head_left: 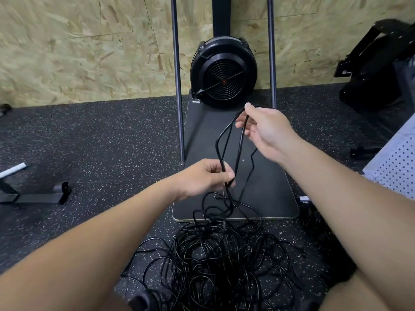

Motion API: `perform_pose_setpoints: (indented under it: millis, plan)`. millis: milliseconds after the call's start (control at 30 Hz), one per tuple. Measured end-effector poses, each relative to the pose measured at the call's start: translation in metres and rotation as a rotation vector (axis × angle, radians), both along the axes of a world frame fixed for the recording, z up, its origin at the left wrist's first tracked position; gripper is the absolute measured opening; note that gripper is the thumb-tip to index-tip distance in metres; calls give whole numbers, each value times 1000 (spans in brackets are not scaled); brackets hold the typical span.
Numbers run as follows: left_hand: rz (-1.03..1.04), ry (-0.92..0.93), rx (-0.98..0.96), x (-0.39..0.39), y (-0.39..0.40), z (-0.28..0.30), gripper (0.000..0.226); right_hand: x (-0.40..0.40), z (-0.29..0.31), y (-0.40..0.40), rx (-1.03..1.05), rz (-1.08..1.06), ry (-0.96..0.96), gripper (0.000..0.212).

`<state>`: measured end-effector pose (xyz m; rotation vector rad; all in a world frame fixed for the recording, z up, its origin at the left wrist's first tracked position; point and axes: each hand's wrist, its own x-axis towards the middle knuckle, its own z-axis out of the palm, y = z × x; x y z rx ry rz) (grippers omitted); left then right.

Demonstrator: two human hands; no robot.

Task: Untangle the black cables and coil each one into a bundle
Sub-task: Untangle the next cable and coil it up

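Both hands held one black cable lifted out of a tangled pile on the floor.

The right hand (266, 129) pinched the top of a cable loop (226, 140) between thumb and fingers, its other fingers loosely spread, raised in front of a round black fan housing (223, 71). The left hand (205, 176), lower and nearer, had its fingers curled round the same loop's strands where they ran down together. Below it the strands dropped into the tangled pile of black cables (220, 261) lying on the speckled rubber floor (101, 142), just off the near edge of a dark base plate (269, 187); a few loops lay over that edge. Chipboard wall (89, 52) stood behind.
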<state>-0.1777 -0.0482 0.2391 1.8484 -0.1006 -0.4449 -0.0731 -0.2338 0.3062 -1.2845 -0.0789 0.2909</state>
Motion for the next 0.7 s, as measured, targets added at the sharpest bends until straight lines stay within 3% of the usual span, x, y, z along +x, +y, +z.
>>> perform_pose_setpoints:
  millis: [167, 333, 433, 533, 700]
  plan:
    - [218, -15, -152, 8, -8, 7, 23, 9, -9, -9, -38, 131, 21, 44]
    - [491, -30, -394, 26, -8, 19, 29, -2, -30, -10, -565, 415, -9, 25]
    - [549, 34, -515, 31, -5, 26, 28, -21, -42, 0, -754, 657, -33, 32]
    - [572, 40, -572, 33, -5, 29, 23, -37, -53, 13, -772, 836, -40, 16]
    - [646, 41, -768, 37, -1, 31, 20, -57, -63, 31, -624, 854, -13, 17]
